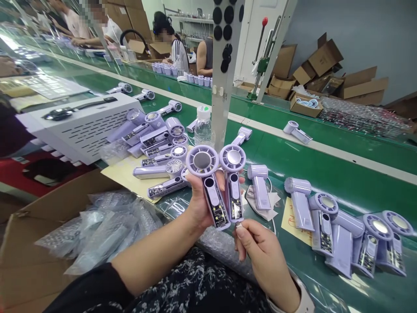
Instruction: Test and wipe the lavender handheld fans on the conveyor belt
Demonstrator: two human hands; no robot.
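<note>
My left hand (199,204) is closed round two lilac handheld fans side by side. The left fan (213,195) and the right fan (234,191) both have round ringed heads with silvery centres and dark handle fronts where circuit boards show. At the foot of the right fan, my right hand (260,248) pinches a small white end that looks like a cable plug; my fingertips partly hide it. A white cable (273,224) runs down behind that hand. Just beyond the hands, another lilac fan (259,187) lies on a whitish pouch (272,211).
Several fans (156,139) are heaped on yellow paper at left, beside a white slotted box (97,121). More fans (339,243) lie at right. A clear bottle (203,128) stands by a post (223,87). A carton (19,248) holds bubble bags. Co-workers sit across the belt.
</note>
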